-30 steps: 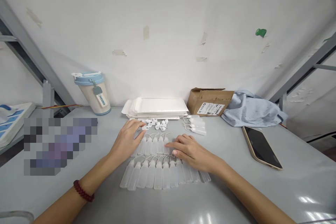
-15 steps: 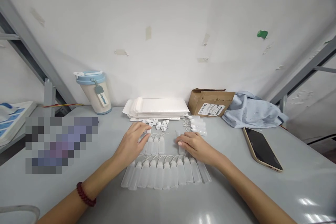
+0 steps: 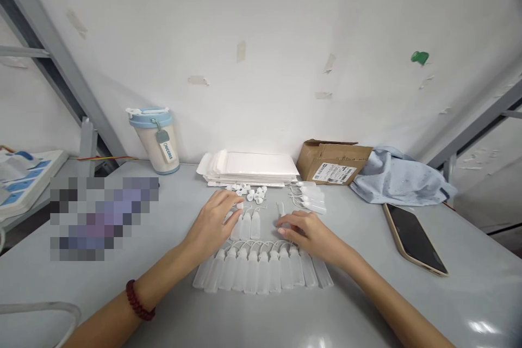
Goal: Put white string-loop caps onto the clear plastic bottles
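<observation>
Between the thumb and forefinger of my left hand [image 3: 212,223] is a small white cap [image 3: 240,205]. My right hand [image 3: 308,232] has its fingertips closed on a translucent squeeze bottle [image 3: 281,209]; only its upper end shows, the rest being behind the fingers. Next to my left hand stands a short group of similar bottles [image 3: 255,226] with thin curved spouts, partly covered by that hand. Nearer to me, a long row of translucent bottles [image 3: 252,274] lies side by side, spouts pointing away. Loose white caps [image 3: 258,193] are scattered beyond the hands.
Behind the caps lies a stack of white packets [image 3: 256,164]. More bottles [image 3: 312,196] lie before a cardboard box [image 3: 334,163], with a light-blue cloth [image 3: 397,176] beside it. A phone [image 3: 416,239] rests at right; a tumbler [image 3: 157,144] and a power strip [image 3: 30,185] are at left.
The whole view has shifted slightly, so things appear a little further right. Both hands keep nearly the same places, the left still with the cap and the right at the bottle.
</observation>
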`<state>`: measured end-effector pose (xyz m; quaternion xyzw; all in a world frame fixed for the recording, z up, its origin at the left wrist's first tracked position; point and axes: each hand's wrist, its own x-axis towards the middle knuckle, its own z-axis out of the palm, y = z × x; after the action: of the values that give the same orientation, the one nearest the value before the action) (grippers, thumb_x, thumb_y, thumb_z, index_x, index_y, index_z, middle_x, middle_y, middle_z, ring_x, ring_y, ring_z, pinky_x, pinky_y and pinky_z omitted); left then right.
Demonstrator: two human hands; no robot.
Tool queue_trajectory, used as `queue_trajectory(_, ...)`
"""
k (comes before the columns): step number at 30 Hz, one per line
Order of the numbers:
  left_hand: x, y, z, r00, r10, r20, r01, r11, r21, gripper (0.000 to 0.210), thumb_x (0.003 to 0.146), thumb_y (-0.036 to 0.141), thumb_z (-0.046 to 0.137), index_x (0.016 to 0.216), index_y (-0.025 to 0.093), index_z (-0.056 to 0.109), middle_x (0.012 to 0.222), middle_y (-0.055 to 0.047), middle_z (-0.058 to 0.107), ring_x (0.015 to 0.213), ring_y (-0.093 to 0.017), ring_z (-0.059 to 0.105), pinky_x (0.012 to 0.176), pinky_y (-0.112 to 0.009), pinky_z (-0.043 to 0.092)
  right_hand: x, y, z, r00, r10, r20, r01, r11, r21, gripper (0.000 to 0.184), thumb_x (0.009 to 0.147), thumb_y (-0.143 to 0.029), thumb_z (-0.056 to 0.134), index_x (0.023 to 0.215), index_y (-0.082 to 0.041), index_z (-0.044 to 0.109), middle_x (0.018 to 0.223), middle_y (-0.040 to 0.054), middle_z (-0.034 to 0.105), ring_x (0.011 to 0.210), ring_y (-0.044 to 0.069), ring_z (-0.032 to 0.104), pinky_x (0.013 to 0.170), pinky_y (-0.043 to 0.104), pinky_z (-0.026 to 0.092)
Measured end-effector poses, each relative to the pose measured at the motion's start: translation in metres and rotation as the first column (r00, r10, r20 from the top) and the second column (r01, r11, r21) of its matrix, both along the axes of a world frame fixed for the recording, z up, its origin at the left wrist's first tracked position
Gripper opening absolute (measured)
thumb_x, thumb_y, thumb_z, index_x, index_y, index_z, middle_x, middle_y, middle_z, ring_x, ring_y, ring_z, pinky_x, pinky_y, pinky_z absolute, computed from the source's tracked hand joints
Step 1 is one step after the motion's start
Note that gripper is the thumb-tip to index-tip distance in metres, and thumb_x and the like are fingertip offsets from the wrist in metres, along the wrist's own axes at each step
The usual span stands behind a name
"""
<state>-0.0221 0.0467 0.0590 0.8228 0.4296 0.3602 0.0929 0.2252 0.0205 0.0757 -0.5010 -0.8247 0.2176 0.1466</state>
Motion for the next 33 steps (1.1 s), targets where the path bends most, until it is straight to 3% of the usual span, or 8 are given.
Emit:
queue_trajectory(3, 0.001, -0.003, 0.002, 1.000, 0.004, 0.018, -0.003, 0.999, -0.042, 0.021, 0.086, 0.022, 0.044, 0.101, 0.018, 0.059, 0.101, -0.007, 0.062, 0.099, -0.022, 0.055, 0.083, -0.037, 0.047, 0.001, 0.002, -0.002, 1.000, -0.017, -0.022, 0.017, 0.999, 0.029, 0.026, 0.092, -0.034, 0.041, 0.099, -0.022, 0.064, 0.077, 0.0037, 0.062, 0.074, 0.018, 0.054, 0.070, 0.033, 0.042)
queue_trajectory(6, 0.004, -0.009, 0.009, 0.998, 0.030, 0.054, -0.020, 0.984, -0.176, 0.022, 0.086, 0.025, 0.046, 0.101, 0.020, 0.060, 0.102, -0.005, 0.064, 0.096, -0.022, 0.056, 0.077, -0.033, 0.048, 0.002, 0.004, -0.005, 0.998, -0.026, -0.056, 0.033, 0.992, 0.119, 0.021, 0.092, -0.028, 0.042, 0.099, -0.021, 0.060, 0.085, 0.0049, 0.060, 0.078, 0.018, 0.054, 0.075, 0.035, 0.042)
queue_trajectory(10, 0.010, -0.020, 0.021, 0.993, 0.020, 0.117, 0.031, 0.906, -0.422, 0.024, 0.085, 0.033, 0.049, 0.102, 0.023, 0.063, 0.097, -0.002, 0.066, 0.084, -0.019, 0.058, 0.061, -0.026, 0.046, -0.003, -0.002, -0.003, 0.999, 0.036, -0.032, -0.025, 0.954, 0.299, 0.016, 0.090, -0.018, 0.042, 0.095, -0.019, 0.057, 0.083, 0.0060, 0.055, 0.079, 0.019, 0.049, 0.073, 0.033, 0.041)
queue_trajectory(14, 0.016, -0.027, 0.024, 0.975, -0.056, 0.217, 0.168, 0.823, -0.543, 0.030, 0.086, 0.038, 0.048, 0.108, 0.025, 0.064, 0.094, -0.001, 0.066, 0.086, -0.018, 0.058, 0.073, -0.029, 0.046, -0.013, -0.015, 0.001, 0.992, 0.110, 0.057, -0.123, 0.916, 0.381, 0.020, 0.088, -0.010, 0.038, 0.094, -0.017, 0.056, 0.078, 0.0053, 0.049, 0.075, 0.018, 0.044, 0.067, 0.031, 0.039)
queue_trajectory(18, 0.021, -0.030, 0.022, 0.938, -0.061, 0.342, 0.271, 0.745, -0.610, 0.031, 0.087, 0.040, 0.049, 0.108, 0.024, 0.064, 0.099, -0.003, 0.065, 0.093, -0.020, 0.057, 0.080, -0.031, 0.045, -0.020, -0.025, 0.004, 0.984, 0.173, 0.052, -0.180, 0.910, 0.373, 0.024, 0.087, -0.007, 0.036, 0.098, -0.017, 0.055, 0.084, 0.0068, 0.047, 0.077, 0.018, 0.043, 0.066, 0.029, 0.041)
queue_trajectory(21, 0.022, -0.031, 0.023, 0.888, -0.023, 0.460, 0.336, 0.716, -0.612, 0.026, 0.085, 0.039, 0.053, 0.098, 0.019, 0.063, 0.092, -0.003, 0.065, 0.088, -0.018, 0.058, 0.077, -0.029, 0.047, -0.022, -0.030, 0.007, 0.976, 0.215, 0.022, -0.209, 0.915, 0.346, 0.028, 0.086, -0.006, 0.035, 0.102, -0.017, 0.054, 0.094, 0.0092, 0.048, 0.078, 0.017, 0.046, 0.066, 0.028, 0.043)
queue_trajectory(27, 0.021, -0.034, 0.030, 0.854, -0.028, 0.519, 0.381, 0.712, -0.589, 0.022, 0.082, 0.038, 0.057, 0.092, 0.019, 0.062, 0.087, -0.003, 0.064, 0.082, -0.016, 0.058, 0.071, -0.026, 0.047, -0.023, -0.035, 0.010, 0.972, 0.231, 0.048, -0.235, 0.935, 0.264, 0.034, 0.085, -0.004, 0.032, 0.104, -0.019, 0.056, 0.103, 0.0103, 0.049, 0.075, 0.014, 0.050, 0.064, 0.026, 0.046)
queue_trajectory(33, 0.022, -0.037, 0.031, 0.903, -0.021, 0.430, 0.305, 0.737, -0.603, 0.021, 0.081, 0.038, 0.058, 0.091, 0.020, 0.065, 0.085, -0.002, 0.064, 0.082, -0.017, 0.057, 0.071, -0.027, 0.046, -0.023, -0.034, 0.006, 0.963, 0.268, 0.015, -0.264, 0.936, 0.232, 0.040, 0.081, 0.001, 0.034, 0.106, -0.019, 0.057, 0.104, 0.0110, 0.050, 0.081, 0.016, 0.051, 0.068, 0.027, 0.047)
